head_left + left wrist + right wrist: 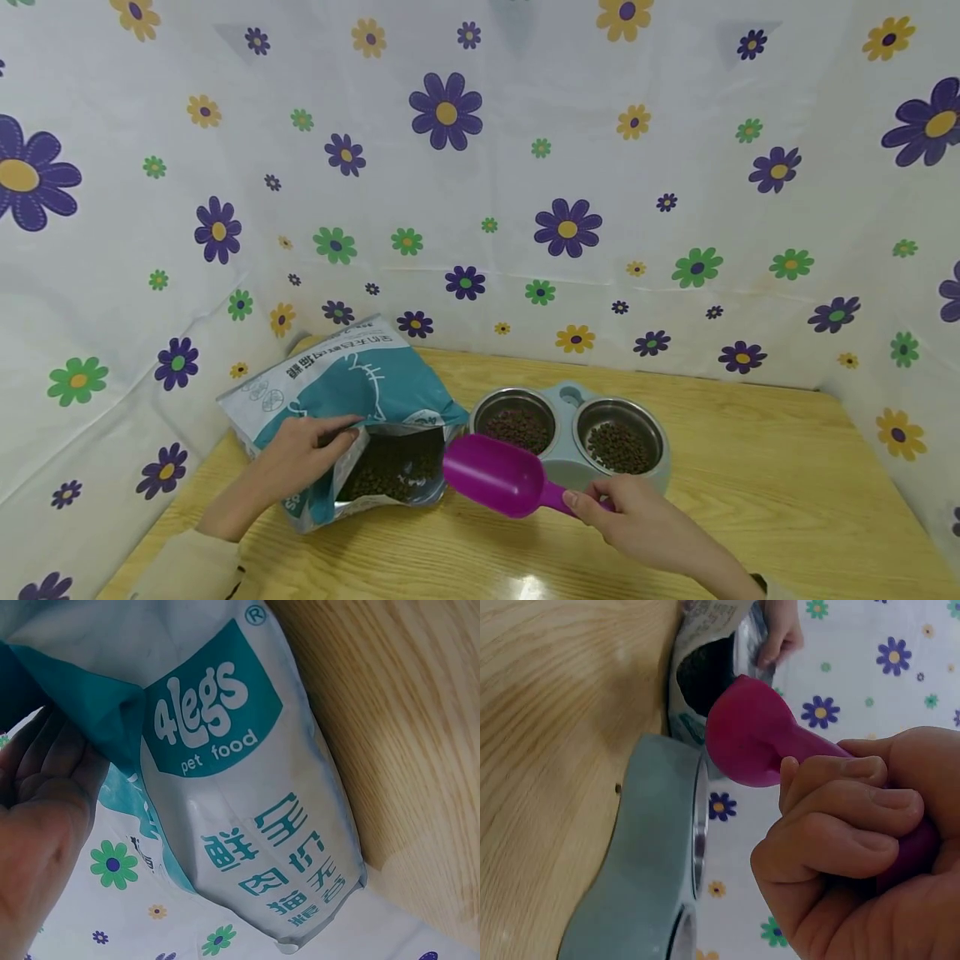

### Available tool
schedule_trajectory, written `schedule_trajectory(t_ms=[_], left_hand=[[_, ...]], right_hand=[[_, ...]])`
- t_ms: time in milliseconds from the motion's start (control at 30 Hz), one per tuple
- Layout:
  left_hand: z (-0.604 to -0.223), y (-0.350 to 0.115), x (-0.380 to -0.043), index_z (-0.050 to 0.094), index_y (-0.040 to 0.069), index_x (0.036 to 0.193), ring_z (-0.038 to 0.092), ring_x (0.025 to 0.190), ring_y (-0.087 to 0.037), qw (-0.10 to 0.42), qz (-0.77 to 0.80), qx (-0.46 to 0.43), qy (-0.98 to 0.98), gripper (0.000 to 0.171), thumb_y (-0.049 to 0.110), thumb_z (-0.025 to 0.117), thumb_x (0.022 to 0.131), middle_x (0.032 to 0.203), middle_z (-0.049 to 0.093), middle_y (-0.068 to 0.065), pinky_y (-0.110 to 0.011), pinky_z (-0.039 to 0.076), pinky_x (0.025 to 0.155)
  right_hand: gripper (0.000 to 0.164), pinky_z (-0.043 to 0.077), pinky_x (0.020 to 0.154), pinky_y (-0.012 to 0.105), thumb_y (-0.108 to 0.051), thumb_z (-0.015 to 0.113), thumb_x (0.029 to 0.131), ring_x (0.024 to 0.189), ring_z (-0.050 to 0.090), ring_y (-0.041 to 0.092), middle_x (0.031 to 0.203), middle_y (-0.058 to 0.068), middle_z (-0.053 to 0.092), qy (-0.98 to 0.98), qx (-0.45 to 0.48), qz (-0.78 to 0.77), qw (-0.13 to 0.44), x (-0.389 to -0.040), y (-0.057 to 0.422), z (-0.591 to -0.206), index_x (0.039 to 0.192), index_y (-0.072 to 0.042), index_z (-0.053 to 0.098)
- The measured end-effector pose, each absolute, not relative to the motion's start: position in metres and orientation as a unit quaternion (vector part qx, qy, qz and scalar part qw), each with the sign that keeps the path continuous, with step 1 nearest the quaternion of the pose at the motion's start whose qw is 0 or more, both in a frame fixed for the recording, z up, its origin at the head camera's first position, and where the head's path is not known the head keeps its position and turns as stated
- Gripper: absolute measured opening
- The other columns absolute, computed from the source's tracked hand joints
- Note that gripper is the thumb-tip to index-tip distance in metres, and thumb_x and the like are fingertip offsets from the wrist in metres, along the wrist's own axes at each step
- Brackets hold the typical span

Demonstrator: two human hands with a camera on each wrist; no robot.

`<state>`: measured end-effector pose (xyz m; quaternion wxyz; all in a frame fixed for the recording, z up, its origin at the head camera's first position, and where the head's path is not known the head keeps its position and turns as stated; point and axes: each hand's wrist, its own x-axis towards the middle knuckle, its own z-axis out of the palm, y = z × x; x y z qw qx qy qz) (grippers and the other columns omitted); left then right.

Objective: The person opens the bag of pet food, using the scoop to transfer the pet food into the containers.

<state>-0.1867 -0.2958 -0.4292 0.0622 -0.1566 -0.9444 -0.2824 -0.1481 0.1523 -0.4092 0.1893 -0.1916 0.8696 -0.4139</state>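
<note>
A teal-and-white pet food bag (405, 379) lies on its side, its mouth facing the near side and brown kibble (390, 479) showing inside. My left hand (300, 454) grips the rim of that mouth between thumb and fingers; in the left wrist view the fingers (56, 754) go behind the teal flap. With my right hand (645, 521) I hold a magenta scoop (495, 475) by its handle, fingers curled round it in the right wrist view. No kibble shows in the scoop's bowl, which is in front of the left steel bowl, just right of the bag mouth.
Behind the scoop stands a pale blue double feeder (566, 475) with two steel bowls, each with kibble (618, 446) in it. A small dark bit (618, 788) lies on the wooden table (750, 467). Flower-patterned cloth (510, 183) walls the back and sides.
</note>
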Motion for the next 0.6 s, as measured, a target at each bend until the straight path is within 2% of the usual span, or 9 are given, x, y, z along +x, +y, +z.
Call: schedule_trajectory(t_ms=[200, 333, 533, 600], left_hand=[[-0.430, -0.296, -0.188, 0.075, 0.012, 0.127, 0.026, 0.043, 0.001, 0.068, -0.282, -0.157, -0.944, 0.030, 0.025, 0.061, 0.104, 0.050, 0.035, 0.016, -0.021, 0.031, 0.046], [-0.428, -0.297, -0.190, 0.075, 0.011, 0.127, 0.026, 0.045, 0.002, 0.073, -0.274, -0.156, -0.946, 0.030, 0.024, 0.062, 0.103, 0.052, 0.034, 0.017, -0.021, 0.031, 0.047], [-0.428, -0.297, -0.189, 0.075, 0.010, 0.126, 0.026, 0.047, 0.002, 0.068, -0.271, -0.153, -0.948, 0.030, 0.023, 0.062, 0.103, 0.054, 0.031, 0.017, -0.021, 0.030, 0.048], [-0.428, -0.297, -0.189, 0.075, 0.010, 0.126, 0.027, 0.047, 0.002, 0.066, -0.275, -0.152, -0.947, 0.030, 0.023, 0.062, 0.103, 0.054, 0.032, 0.017, -0.021, 0.031, 0.048]], right_hand=[[0.049, 0.032, 0.047, 0.022, -0.053, 0.054, 0.103, 0.051, 0.040, 0.004, 0.058, -0.010, 0.049, 0.886, -0.219, -0.375, 0.161, -0.156, 0.124, -0.414, 0.074, -0.015, 0.066], [0.053, 0.037, 0.049, 0.023, -0.051, 0.055, 0.102, 0.050, 0.044, 0.004, 0.055, -0.010, 0.050, 0.878, -0.237, -0.380, 0.170, -0.166, 0.107, -0.418, 0.069, -0.012, 0.064], [0.055, 0.027, 0.045, 0.024, -0.047, 0.056, 0.103, 0.045, 0.032, 0.007, 0.050, -0.011, 0.036, 0.876, -0.249, -0.364, 0.196, -0.176, 0.084, -0.414, 0.055, -0.021, 0.047], [0.056, 0.026, 0.043, 0.024, -0.044, 0.056, 0.104, 0.041, 0.031, 0.007, 0.048, -0.011, 0.034, 0.875, -0.251, -0.356, 0.210, -0.178, 0.077, -0.409, 0.053, -0.022, 0.046]])
